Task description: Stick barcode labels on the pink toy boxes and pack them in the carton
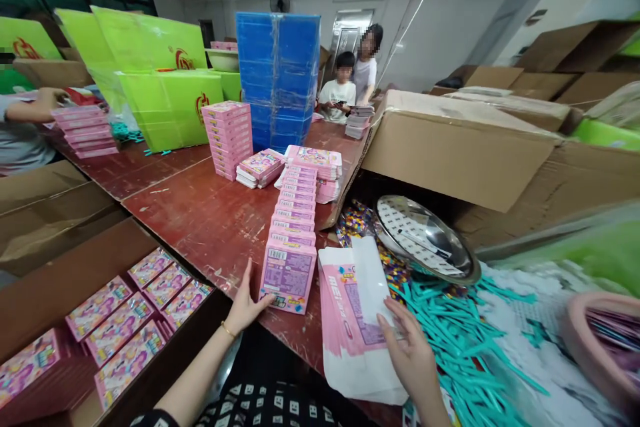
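Pale rear wall (435, 40) and blue bins (277, 80) formed the background to a red table (190, 200). On the table, directly ahead of the operator, a row of pink boxes (289, 280) extended away, barcode panels facing the operator. Flat cartons (345, 327) lay just right of the row, beside piled teal sticks (455, 333). The left grip (245, 303) was spread and unclosed: its thumb was at the front box's lower left corner, its fingers beside the left edge. The right grip (413, 350) reached over the flat cartons, fingers extended; whether it pinched a white flap could not be determined. Step in hand, by judgement: steadying the row while handling a flat carton. The next move appeared to require separating one carton without disturbing the row.
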Motion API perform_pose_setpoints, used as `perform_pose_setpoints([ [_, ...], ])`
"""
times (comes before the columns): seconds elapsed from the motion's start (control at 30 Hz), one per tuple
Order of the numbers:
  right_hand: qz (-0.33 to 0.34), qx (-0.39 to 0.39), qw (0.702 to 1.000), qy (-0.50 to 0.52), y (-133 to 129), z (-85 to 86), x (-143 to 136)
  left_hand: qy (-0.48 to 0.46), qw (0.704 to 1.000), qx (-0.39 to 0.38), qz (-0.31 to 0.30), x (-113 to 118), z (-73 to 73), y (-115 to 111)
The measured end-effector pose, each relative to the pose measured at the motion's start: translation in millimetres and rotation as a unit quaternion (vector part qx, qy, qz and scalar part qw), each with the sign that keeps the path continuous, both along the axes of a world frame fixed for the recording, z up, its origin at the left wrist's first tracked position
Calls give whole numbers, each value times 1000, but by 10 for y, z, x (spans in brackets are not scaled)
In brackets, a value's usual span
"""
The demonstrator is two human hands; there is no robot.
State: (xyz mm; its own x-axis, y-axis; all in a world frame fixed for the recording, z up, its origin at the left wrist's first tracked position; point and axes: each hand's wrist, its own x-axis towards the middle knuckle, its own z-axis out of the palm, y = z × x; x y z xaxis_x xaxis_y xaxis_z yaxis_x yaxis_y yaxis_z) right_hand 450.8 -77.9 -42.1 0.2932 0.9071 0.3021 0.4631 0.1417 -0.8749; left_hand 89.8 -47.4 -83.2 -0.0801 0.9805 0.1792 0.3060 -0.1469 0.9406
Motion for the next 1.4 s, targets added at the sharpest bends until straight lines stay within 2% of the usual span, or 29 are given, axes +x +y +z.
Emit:
perform_pose_setpoints([
  [0.07,-22,11,1000,-3,11,59,89,26,996,78,37,83,224,-169],
  [0.1,-36,9,999,-1,10,92,130,33,991,124,33,173,338,-253],
  [0.13,-52,7,999,1,5,129,163,41,986,162,2,293,439,-327],
  [0.2,-78,5,997,5,-5,199,207,78,969,194,-132,590,559,-431],
  [0.27,-99,8,995,10,-6,233,247,146,928,181,-290,907,538,-475],
  [0.3,-110,7,994,12,-4,226,276,184,904,172,-346,1052,479,-481],
  [0.33,-123,1,992,12,-2,201,310,216,884,166,-380,1179,397,-478],
  [0.4,-138,-30,990,1,-1,109,383,263,863,162,-401,1361,207,-460],
  [0.47,-136,-64,988,-33,14,-5,428,290,857,162,-394,1444,50,-438],
  [0.53,-136,-62,985,-83,68,-100,423,303,857,161,-385,1455,-27,-431],
  [0.67,-163,-25,971,-172,318,-134,321,297,860,146,-389,1411,31,-459],
  [0.73,-151,-24,970,-190,432,-64,269,266,871,117,-397,1398,114,-467],
  [0.8,-147,-6,969,-198,452,54,208,189,896,66,-396,1404,220,-449],
  [0.87,-142,39,965,-215,344,196,102,29,929,2,-369,1445,357,-395],
  [0.9,-125,71,962,-231,248,269,26,-78,934,-29,-347,1479,439,-353],
  [0.93,-96,105,958,-250,133,340,-62,-187,927,-59,-318,1520,530,-304],
  [1.0,-5,162,945,-286,-115,481,-244,-367,890,-112,-247,1607,719,-190],
  [1.07,87,177,935,-295,-319,622,-383,-460,860,-154,-156,1676,889,-85],
  [1.13,119,170,943,-261,-427,758,-448,-498,847,-169,-72,1709,1011,-16],
  [1.2,85,169,959,-209,-428,870,-463,-508,845,-161,-36,1707,1084,7],
  [1.3,47,151,974,-159,-290,953,-502,-495,854,-152,-55,1679,1144,-14],
  [1.4,62,67,993,-81,-95,950,-631,-493,854,-147,-71,1667,1193,-42],
])
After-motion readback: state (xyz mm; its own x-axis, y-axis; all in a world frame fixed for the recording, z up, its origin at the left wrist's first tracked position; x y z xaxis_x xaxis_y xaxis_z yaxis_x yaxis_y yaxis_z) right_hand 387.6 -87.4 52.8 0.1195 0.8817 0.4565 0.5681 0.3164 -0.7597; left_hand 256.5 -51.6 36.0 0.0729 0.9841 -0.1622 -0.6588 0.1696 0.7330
